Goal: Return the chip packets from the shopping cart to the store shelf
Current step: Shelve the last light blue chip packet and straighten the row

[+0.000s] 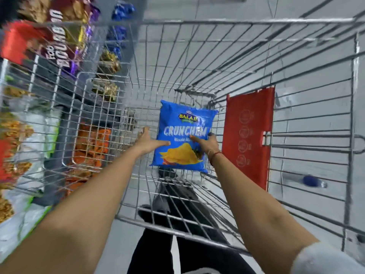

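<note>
A blue chip packet (184, 133) with yellow chips printed on it sits deep inside the wire shopping cart (217, 62), near its floor. My right hand (207, 143) grips the packet's right edge, thumb across its front. My left hand (149, 141) is at the packet's left edge, thumb touching the front and fingers spread behind it. Both arms reach down into the cart. The store shelf (25, 99) runs along the left, seen through the cart's wire side.
The shelf holds red, purple, orange and white-green snack packets (90, 149). A red flap (248, 135) hangs on the cart's inner right wall. A blue-capped bottle (314, 181) lies on the grey floor outside the cart. My dark-trousered legs show below.
</note>
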A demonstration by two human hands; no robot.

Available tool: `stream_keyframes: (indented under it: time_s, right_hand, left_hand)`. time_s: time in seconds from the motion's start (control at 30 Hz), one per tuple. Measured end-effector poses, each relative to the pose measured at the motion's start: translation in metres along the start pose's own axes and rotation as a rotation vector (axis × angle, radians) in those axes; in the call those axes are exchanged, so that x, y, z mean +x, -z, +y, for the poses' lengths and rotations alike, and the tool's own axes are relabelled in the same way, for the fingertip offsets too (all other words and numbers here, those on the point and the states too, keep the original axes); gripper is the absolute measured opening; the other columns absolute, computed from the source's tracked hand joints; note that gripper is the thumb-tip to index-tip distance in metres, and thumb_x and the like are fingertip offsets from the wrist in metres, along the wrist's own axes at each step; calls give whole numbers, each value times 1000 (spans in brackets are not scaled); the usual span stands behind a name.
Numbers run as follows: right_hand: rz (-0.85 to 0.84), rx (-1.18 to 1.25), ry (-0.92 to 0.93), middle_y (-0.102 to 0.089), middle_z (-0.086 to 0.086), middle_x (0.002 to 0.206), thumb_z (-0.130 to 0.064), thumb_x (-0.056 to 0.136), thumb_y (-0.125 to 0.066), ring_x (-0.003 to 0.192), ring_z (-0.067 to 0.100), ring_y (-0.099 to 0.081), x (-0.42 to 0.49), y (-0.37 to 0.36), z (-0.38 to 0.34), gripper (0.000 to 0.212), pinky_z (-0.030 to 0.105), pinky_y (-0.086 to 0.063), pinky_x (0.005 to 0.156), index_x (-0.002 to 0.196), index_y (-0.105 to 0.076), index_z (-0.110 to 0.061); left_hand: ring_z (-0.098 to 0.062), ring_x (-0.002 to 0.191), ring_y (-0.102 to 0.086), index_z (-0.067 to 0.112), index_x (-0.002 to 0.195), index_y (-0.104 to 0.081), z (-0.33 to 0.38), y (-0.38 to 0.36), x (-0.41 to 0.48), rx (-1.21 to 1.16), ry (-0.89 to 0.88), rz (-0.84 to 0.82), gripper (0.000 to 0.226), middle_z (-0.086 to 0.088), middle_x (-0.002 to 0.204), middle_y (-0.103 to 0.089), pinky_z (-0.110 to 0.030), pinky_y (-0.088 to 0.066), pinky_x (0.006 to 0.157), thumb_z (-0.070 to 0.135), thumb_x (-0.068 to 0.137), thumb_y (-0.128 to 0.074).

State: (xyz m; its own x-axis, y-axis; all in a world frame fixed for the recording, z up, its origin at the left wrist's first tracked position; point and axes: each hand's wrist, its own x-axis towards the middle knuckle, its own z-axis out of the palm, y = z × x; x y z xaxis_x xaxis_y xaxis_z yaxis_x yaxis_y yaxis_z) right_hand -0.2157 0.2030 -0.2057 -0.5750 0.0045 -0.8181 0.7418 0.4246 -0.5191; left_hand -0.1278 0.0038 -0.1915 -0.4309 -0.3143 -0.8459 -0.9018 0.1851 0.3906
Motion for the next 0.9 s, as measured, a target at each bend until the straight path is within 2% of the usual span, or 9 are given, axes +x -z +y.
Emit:
stream_keyframes:
  time_s: [0.1,0.23,0.33,0.43,0.53,0.63,0.77,0.83,0.9]
  right_hand:
    - [-60,85,-36,-58,20,131,-10,72,-81,116,36,-59,15,-4,8,74,46,-50,95,133,-41,-1]
    - [-84,107,-5,-61,20,129,-11,71,-82,116,35,-60,28,-10,18,72,43,-51,95,132,-47,-1]
    - [-80,113,-6,-59,17,132,-14,68,-84,118,34,-59,29,-13,19,77,47,-49,100,133,-45,-4]
    - [-55,167,12,-65,17,124,-10,66,-85,111,34,-64,26,-11,15,69,46,-53,94,127,-52,-2]
    - [-67,187,58,-65,18,123,-8,67,-84,109,33,-65,15,-9,5,68,49,-53,94,127,-52,-3]
    - [-82,163,126,-68,16,118,-11,65,-86,104,30,-67,-4,-9,-16,64,44,-55,91,121,-55,-4]
    - [-126,138,240,-70,15,113,-15,63,-87,100,28,-69,-36,-15,-57,63,45,-56,90,117,-57,-2]
    - [-152,111,303,-70,15,114,-16,63,-87,101,29,-69,-54,-19,-80,58,47,-55,91,113,-59,-5]
    - [-189,127,372,-70,16,114,-14,64,-87,102,30,-68,-74,-24,-102,50,49,-55,91,106,-60,-9]
  left_hand:
    - [-33,140,-27,15,147,-2,-6,-16,20,-78,59,-102,128,-11,156,-20,-50,-28,113,45,54,-85]
    - [-30,116,-56,6,130,-33,-20,-33,37,-195,75,-110,97,-12,132,-55,-48,-45,101,24,53,-89]
    - [-29,114,-58,6,128,-39,-20,-34,37,-227,80,-159,97,-10,130,-58,-46,-46,101,27,48,-89]
    - [-26,108,-60,6,130,-37,-12,-29,31,-257,71,-204,90,-9,130,-57,-42,-49,98,21,57,-87]
    - [-20,95,-64,7,125,-44,-3,-19,18,-246,56,-226,77,-8,123,-61,-34,-53,84,20,61,-85]
    - [-10,78,-63,13,122,-45,10,-5,-3,-268,8,-173,71,-2,108,-64,-20,-53,61,18,62,-84]
    - [-23,102,-59,15,129,-42,25,33,-38,-279,-52,-108,80,-5,121,-57,-34,-49,89,23,62,-85]
    - [-21,105,-57,16,126,-44,31,56,-58,-286,-83,-86,76,-3,121,-54,-34,-47,90,27,62,-84]
    - [-16,99,-57,15,131,-41,35,79,-79,-314,-131,-28,80,0,118,-52,-28,-47,81,27,64,-83]
